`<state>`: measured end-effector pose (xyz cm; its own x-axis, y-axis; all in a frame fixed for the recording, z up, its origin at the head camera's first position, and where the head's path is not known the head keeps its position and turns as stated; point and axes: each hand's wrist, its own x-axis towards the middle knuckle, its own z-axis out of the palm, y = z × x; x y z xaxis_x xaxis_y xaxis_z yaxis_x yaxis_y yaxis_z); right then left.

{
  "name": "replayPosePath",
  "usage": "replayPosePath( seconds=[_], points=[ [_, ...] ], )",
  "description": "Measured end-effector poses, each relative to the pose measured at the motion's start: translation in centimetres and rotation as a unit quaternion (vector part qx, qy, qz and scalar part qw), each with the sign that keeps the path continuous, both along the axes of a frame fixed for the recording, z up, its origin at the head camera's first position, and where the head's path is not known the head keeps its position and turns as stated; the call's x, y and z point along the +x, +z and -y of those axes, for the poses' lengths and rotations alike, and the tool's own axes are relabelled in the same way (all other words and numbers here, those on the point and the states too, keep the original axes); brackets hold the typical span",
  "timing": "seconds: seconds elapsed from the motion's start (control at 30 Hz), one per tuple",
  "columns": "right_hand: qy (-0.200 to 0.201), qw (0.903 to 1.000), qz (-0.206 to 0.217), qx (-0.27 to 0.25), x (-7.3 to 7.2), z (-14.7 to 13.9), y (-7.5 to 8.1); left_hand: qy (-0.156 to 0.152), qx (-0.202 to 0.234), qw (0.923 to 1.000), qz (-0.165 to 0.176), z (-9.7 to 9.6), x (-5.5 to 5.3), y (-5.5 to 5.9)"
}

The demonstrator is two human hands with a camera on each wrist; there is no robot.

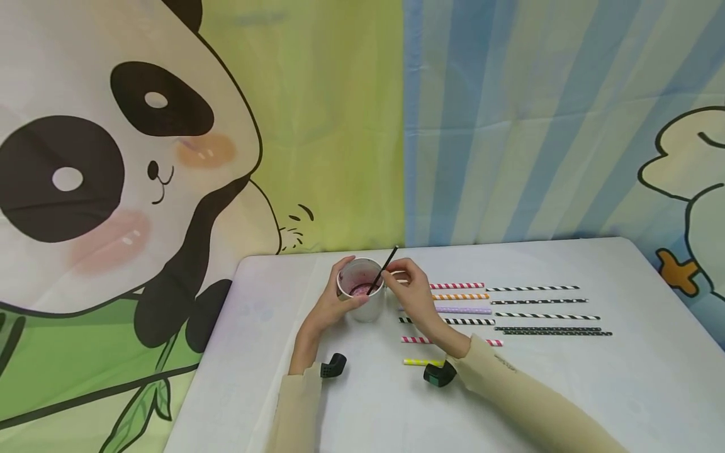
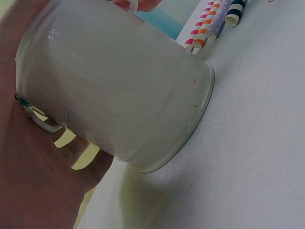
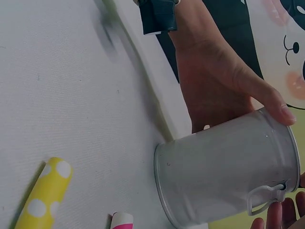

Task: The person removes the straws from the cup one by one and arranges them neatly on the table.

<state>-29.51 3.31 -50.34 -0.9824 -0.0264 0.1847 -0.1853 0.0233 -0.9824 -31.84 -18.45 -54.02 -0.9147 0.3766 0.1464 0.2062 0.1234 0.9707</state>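
Observation:
A small whitish pail (image 1: 368, 310) with side loops stands on the table, its inside floor pinkish. My left hand (image 1: 330, 306) grips it from the left, the thumb lying near the rim. A thin black straw (image 1: 391, 257) leans inside the pail, its top end rising above the rim. Thumb and fingers of my right hand (image 1: 415, 296) pinch this straw at the rim's right side. Seen from the right wrist, the right fingertips (image 3: 275, 214) lie beside the pail's loop (image 3: 262, 198). The straw itself is hidden in the left wrist view.
Right of the pail, paper straws lie in rows: red-striped (image 1: 461, 285), orange-striped (image 1: 461, 296), lilac (image 1: 464, 310), black-striped (image 1: 472, 321) and yellow (image 1: 421, 362). Several black-and-white straws (image 1: 546, 316) lie farther right. The white table (image 1: 374, 402) meets a printed curtain (image 1: 340, 126) behind.

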Motion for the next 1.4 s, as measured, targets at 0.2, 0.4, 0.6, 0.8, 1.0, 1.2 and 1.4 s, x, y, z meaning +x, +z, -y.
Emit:
replayPosePath(
  seconds=[0.2, 0.4, 0.6, 0.8, 1.0, 1.2, 1.4],
  points=[
    [0.002, 0.9999, -0.005, 0.009, 0.9, 0.2, 2.3, -0.006, 0.003, 1.0000, 0.003, 0.0, 0.0, 0.1],
    [-0.002, 0.9998, -0.013, 0.016, 1.0, 0.5, 2.7, -0.008, 0.008, 0.9999, 0.006, 0.0, 0.1, 0.2],
    [-0.004, 0.9996, -0.025, 0.009, 1.1, 0.2, 3.4, -0.007, 0.011, 0.9999, 0.011, -0.1, 0.0, 0.1],
    [-0.008, 0.9993, -0.036, 0.000, 1.2, -0.3, 4.4, 0.000, 0.005, 0.9999, 0.010, -0.1, 0.0, 0.0],
    [-0.013, 0.9989, -0.042, -0.017, 0.6, -1.0, 3.5, -0.002, 0.002, 1.0000, 0.000, 0.0, -0.1, -0.2],
    [-0.014, 0.9980, -0.055, -0.026, 0.9, -1.8, 3.7, -0.007, 0.002, 0.9999, 0.013, 0.0, -0.2, 0.0],
    [-0.012, 0.9962, -0.073, -0.047, 1.5, -2.5, 4.5, -0.012, 0.008, 0.9997, 0.018, 0.1, -0.3, 0.1]
  ],
)
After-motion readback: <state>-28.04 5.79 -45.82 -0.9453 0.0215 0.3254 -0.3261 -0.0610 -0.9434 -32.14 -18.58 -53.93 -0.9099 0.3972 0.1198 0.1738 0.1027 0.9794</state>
